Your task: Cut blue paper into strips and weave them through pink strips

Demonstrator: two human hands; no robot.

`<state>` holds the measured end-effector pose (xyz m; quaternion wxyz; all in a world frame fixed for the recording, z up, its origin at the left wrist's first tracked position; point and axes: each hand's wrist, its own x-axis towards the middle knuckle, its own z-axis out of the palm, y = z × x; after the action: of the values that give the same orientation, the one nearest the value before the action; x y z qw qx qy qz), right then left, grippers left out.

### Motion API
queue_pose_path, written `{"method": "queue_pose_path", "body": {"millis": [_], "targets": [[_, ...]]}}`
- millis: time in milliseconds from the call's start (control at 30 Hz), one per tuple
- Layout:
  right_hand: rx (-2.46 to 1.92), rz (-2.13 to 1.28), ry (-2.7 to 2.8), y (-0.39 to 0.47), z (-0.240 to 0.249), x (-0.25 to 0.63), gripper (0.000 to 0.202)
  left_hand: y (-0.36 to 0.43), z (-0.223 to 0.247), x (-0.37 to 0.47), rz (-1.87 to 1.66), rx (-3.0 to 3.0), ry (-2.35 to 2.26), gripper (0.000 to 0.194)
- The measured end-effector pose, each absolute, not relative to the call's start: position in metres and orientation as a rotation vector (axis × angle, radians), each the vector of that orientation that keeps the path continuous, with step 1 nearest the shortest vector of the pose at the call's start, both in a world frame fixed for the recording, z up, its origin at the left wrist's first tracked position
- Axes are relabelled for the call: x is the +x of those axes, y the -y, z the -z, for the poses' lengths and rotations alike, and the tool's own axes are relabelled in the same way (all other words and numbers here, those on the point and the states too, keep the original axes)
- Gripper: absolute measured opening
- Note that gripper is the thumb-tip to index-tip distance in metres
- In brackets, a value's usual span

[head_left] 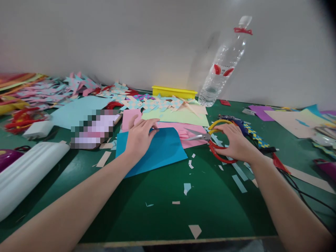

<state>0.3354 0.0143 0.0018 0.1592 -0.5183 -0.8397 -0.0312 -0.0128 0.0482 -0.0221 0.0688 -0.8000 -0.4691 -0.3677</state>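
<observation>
A sheet of blue paper point(160, 150) lies on the green table, its right part slightly curved upward. My left hand point(141, 134) rests over its upper left portion, thumb and fingers closed at the far edge. In my right hand point(235, 141) is a pair of scissors point(202, 137) with one yellow and one red handle. Their blades are apart and point left, just beyond the blue sheet's right corner, above pink paper point(193, 127). Behind that lies pale green paper point(178, 117).
A clear water bottle point(223, 66) leans against the wall. Woven paper strips point(154, 104) lie before a yellow tray point(174, 92). To the left are a phone point(96, 129) and a long white object point(31, 175). Paper scraps point(187, 188) dot the green table point(157, 217); black cables point(301, 189) run right.
</observation>
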Motion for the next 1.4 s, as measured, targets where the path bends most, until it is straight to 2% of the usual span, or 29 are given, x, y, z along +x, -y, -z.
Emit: {"method": "queue_pose_path", "body": {"millis": [133, 433, 900, 1000, 1167, 1400], "targets": [[-1.496, 0.086, 2.394, -0.015, -0.002, 0.336, 0.056, -0.047, 0.021, -0.014, 1.110, -2.403, 1.429, 0.010], [-1.508, -0.072, 2.434, -0.012, -0.005, 0.335, 0.056, -0.047, 0.022, -0.013, 1.171, -2.391, 1.420, 0.011], [-1.528, -0.669, 2.526, 0.004, -0.018, 0.325, 0.063, -0.051, 0.026, -0.012, 1.147, -2.430, 1.489, 0.011], [-1.515, -0.722, 2.555, 0.004, -0.020, 0.323, 0.058, -0.052, 0.029, -0.011, 1.051, -2.484, 1.520, 0.011], [-1.534, -0.758, 2.544, 0.004, -0.023, 0.321, 0.054, -0.048, 0.026, -0.008, 0.885, -2.554, 1.558, 0.031], [-1.513, -0.721, 2.584, 0.004, -0.026, 0.319, 0.049, -0.038, 0.018, -0.009, 0.350, -3.096, 0.978, 0.038]]}}
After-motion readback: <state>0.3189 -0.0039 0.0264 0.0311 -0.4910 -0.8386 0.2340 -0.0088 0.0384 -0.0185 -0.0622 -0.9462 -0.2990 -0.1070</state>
